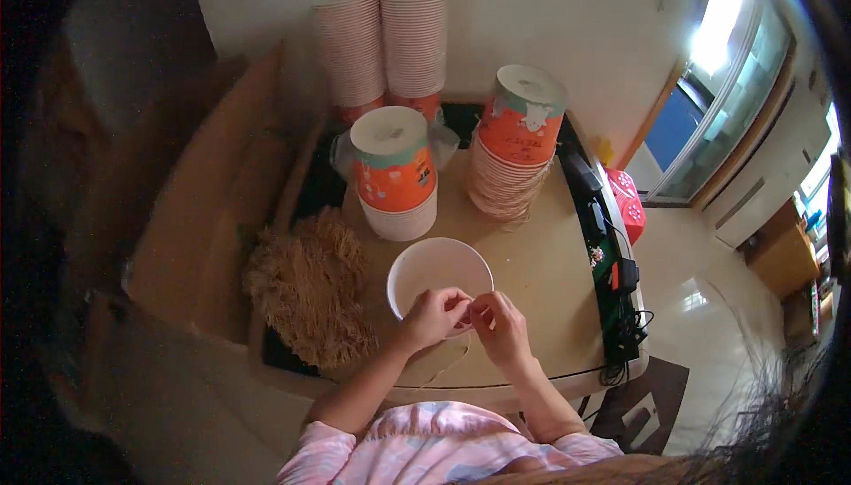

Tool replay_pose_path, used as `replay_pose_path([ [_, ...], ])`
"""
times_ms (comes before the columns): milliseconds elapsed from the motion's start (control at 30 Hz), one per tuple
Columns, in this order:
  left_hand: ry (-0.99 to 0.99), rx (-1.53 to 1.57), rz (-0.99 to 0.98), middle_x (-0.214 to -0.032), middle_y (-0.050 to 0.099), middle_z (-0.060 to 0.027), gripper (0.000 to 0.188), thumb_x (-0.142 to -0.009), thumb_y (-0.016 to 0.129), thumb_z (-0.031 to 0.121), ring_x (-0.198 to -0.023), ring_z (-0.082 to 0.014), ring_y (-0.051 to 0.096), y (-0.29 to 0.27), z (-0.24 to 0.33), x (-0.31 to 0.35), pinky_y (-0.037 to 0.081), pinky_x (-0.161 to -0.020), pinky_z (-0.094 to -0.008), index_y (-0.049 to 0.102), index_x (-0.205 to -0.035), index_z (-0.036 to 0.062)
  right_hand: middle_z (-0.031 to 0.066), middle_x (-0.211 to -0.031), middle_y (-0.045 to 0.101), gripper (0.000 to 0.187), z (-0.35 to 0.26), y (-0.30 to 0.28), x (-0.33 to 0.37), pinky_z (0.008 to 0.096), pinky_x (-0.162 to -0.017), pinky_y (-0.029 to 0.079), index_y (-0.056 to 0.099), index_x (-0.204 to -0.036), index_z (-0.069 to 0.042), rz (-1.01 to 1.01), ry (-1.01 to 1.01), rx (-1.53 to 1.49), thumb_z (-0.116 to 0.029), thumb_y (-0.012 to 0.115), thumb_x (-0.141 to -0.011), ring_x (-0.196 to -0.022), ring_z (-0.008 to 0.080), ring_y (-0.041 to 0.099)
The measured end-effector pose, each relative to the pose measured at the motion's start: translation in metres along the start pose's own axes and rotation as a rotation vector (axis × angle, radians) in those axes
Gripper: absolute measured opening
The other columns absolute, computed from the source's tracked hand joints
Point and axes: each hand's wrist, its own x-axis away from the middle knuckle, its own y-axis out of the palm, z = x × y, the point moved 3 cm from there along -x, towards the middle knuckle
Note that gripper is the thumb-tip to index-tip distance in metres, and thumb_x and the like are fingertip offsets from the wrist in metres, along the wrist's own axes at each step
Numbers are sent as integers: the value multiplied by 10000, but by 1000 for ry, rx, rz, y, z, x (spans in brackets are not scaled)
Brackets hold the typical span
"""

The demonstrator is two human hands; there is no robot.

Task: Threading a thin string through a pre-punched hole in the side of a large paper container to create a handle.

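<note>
An open white paper cup (pixel 436 274) stands on the tan table (pixel 541 263), seen from above. My left hand (pixel 433 316) and my right hand (pixel 502 325) meet at the cup's near rim, fingertips pinched together on a thin tan string (pixel 448 368) that trails down toward the table's front edge. To the left lies a shaggy pile of tan strings (pixel 310 285).
Two upside-down stacks of orange-printed paper cups (pixel 396 170) (pixel 519 144) stand behind the open cup. Taller pink cup stacks (pixel 383 46) rise at the back wall. A black power strip with cables (pixel 612 263) runs along the table's right edge. A cardboard box (pixel 204 219) sits to the left.
</note>
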Motion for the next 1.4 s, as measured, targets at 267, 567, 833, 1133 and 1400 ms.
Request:
replay_pose_path([
  [267, 234, -138, -47, -730, 650, -81, 121, -833, 603, 87, -637, -111, 620, 0, 8, -21, 497, -579, -250, 623, -835, -32, 92, -748, 564, 141, 14, -7, -21, 303, -563, 468, 526, -833, -33, -96, -41, 43, 44, 601, -743, -614, 213, 568],
  [567, -247, 339, -196, -813, 651, -77, 150, -873, 566, 123, -684, -137, 634, -4, -1, -36, 521, -623, -260, 611, -889, -19, 107, -742, 575, 130, 12, -8, -28, 324, -580, 473, 524, -835, -29, -144, -57, 88, 27, 603, -747, -636, 232, 572],
  [833, -238, 342, -240, -806, 644, -69, 153, -856, 587, 115, -724, -123, 617, -5, -10, -37, 504, -627, -252, 598, -918, -24, 97, -716, 579, 137, 17, -8, -25, 319, -576, 473, 520, -840, -34, -147, -61, 115, 22, 600, -743, -632, 217, 579],
  [1133, -136, 200, -209, -787, 630, -41, 107, -812, 596, 93, -699, -119, 585, -5, -7, -35, 476, -626, -274, 598, -862, -2, 92, -727, 580, 171, 9, -7, -27, 307, -606, 480, 516, -861, -35, -169, -80, 127, 31, 602, -729, -645, 210, 586],
  [1400, -353, 708, -165, -796, 602, -59, 116, -832, 573, 111, -721, -142, 591, -6, -24, -37, 495, -666, -287, 584, -883, 7, 93, -778, 588, 259, 9, -8, -23, 300, -617, 482, 545, -965, -39, -132, -97, 141, 31, 620, -727, -655, 195, 588],
])
